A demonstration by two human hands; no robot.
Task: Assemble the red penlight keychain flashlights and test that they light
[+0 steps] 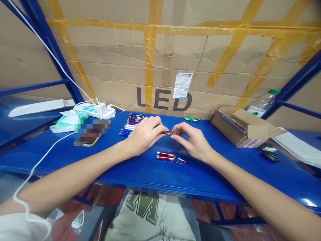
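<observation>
Over the blue table (pixel 220 174), my left hand (pixel 145 135) and my right hand (pixel 192 140) meet, both pinching one small red keychain flashlight (pixel 167 133) between their fingertips. Two more red flashlights (pixel 166 156) with a red carabiner clip (pixel 181 161) lie on the table just in front of my hands. A pile of blue, purple and silver flashlights (pixel 131 124) sits behind my left hand. Green flashlights (pixel 192 119) lie at the back, near the cardboard wall.
An open cardboard box (pixel 244 132) stands at the right, with a black mouse (pixel 269 156) and a plastic bottle (pixel 263 102) near it. A white power strip (pixel 96 110), tissue packs (pixel 67 122), a phone (pixel 87 140) and a white cable (pixel 37 164) lie at the left.
</observation>
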